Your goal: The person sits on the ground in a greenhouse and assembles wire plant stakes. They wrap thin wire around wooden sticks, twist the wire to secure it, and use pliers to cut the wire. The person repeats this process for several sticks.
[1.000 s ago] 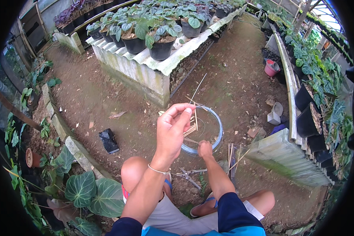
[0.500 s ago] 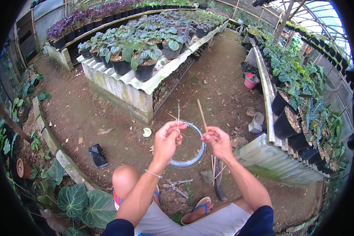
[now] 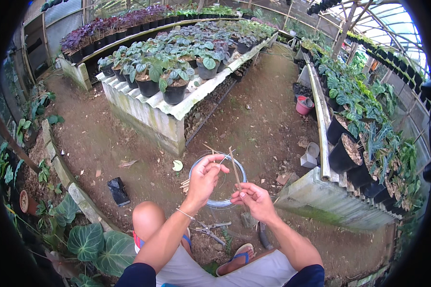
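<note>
My left hand [image 3: 206, 177] pinches a short piece of thin, silvery wire [image 3: 227, 158] between thumb and fingers. A slim brown wooden stick [image 3: 233, 165] stands nearly upright, gripped near its lower end by my right hand [image 3: 256, 200]. The wire's tip comes close to the stick's upper part; whether they touch I cannot tell. Below both hands, a coil of silvery-blue wire [image 3: 220, 204] lies on the soil, partly hidden by them. Pliers [image 3: 208, 228] rest open on the ground between my feet, near my left forearm.
Several short sticks [image 3: 184, 185] lie left of the coil. A dark-handled tool [image 3: 264, 235] is near my right forearm. A black plastic piece [image 3: 118, 191] lies at left. Benches with potted plants [image 3: 174, 90] stand ahead and at right, beside a pink pot [image 3: 302, 106].
The stick has come left and lower with my right hand, toward the wire. The wire has tilted from upright to slanting right. My hands are closer together.
</note>
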The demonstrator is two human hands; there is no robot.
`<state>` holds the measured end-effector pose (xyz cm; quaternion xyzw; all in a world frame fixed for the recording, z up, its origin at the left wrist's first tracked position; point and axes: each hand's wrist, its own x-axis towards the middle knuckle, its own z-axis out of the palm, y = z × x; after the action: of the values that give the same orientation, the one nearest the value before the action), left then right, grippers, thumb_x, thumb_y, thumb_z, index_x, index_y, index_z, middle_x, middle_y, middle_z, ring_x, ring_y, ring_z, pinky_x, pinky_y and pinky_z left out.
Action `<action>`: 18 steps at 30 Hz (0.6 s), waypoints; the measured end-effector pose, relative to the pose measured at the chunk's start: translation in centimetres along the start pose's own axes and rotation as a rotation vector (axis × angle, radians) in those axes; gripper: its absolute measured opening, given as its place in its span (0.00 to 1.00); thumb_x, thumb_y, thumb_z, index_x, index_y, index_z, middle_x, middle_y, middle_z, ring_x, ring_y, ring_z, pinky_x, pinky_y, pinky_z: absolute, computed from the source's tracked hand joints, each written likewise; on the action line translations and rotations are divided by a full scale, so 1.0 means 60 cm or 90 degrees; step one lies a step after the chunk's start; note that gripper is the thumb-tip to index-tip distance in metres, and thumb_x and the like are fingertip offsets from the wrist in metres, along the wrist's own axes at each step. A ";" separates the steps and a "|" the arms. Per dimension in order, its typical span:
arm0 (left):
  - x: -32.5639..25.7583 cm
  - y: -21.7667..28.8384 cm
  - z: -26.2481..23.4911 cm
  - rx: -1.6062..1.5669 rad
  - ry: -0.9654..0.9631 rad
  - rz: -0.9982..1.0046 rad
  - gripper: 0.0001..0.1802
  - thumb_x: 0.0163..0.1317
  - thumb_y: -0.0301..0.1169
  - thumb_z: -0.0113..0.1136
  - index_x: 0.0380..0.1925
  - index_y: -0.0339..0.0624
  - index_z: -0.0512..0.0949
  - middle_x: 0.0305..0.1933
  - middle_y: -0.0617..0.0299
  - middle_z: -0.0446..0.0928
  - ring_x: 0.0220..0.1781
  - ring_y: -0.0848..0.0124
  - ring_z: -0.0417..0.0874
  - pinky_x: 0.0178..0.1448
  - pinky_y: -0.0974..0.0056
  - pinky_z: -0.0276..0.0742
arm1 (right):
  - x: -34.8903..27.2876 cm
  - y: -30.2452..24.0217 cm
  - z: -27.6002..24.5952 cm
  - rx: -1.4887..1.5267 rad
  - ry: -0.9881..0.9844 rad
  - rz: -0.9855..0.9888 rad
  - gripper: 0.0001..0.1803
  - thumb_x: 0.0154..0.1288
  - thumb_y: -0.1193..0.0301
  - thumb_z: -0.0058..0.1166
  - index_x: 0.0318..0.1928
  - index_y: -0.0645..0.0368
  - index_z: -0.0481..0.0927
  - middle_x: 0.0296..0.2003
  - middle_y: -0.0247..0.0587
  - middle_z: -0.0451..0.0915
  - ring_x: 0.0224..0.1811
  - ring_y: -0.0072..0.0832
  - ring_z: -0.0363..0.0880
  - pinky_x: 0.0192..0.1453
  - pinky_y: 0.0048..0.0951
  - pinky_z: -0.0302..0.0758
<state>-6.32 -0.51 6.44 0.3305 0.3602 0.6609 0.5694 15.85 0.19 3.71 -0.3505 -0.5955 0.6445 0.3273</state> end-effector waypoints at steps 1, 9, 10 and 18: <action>-0.002 -0.002 0.000 0.010 0.000 0.004 0.17 0.78 0.29 0.58 0.63 0.41 0.77 0.40 0.61 0.87 0.23 0.89 0.63 0.24 0.77 0.57 | -0.001 -0.003 -0.001 0.016 -0.012 -0.001 0.18 0.82 0.75 0.50 0.67 0.69 0.71 0.49 0.50 0.85 0.52 0.38 0.89 0.60 0.39 0.87; -0.001 -0.029 0.009 0.144 -0.001 0.034 0.17 0.75 0.35 0.65 0.55 0.33 0.83 0.43 0.62 0.86 0.44 0.78 0.83 0.49 0.71 0.78 | -0.014 -0.016 0.005 0.113 -0.028 0.083 0.21 0.83 0.72 0.49 0.69 0.69 0.68 0.51 0.53 0.84 0.52 0.41 0.88 0.58 0.40 0.88; 0.001 -0.031 0.009 0.176 0.001 0.021 0.17 0.75 0.35 0.65 0.55 0.34 0.83 0.44 0.62 0.86 0.44 0.78 0.83 0.49 0.71 0.78 | -0.016 -0.019 0.004 0.140 -0.039 0.075 0.22 0.82 0.72 0.51 0.69 0.69 0.68 0.50 0.53 0.84 0.53 0.41 0.88 0.58 0.41 0.88; 0.006 -0.045 0.005 0.079 0.026 -0.095 0.23 0.85 0.41 0.42 0.60 0.36 0.81 0.36 0.65 0.83 0.20 0.87 0.60 0.22 0.75 0.53 | -0.018 -0.048 -0.006 0.210 -0.033 0.129 0.20 0.83 0.72 0.49 0.69 0.67 0.69 0.52 0.54 0.83 0.56 0.44 0.87 0.60 0.45 0.88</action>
<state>-4.74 0.11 4.29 0.3236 0.4357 0.5998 0.5880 16.74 -0.33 6.62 -0.3338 -0.4516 0.7717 0.2985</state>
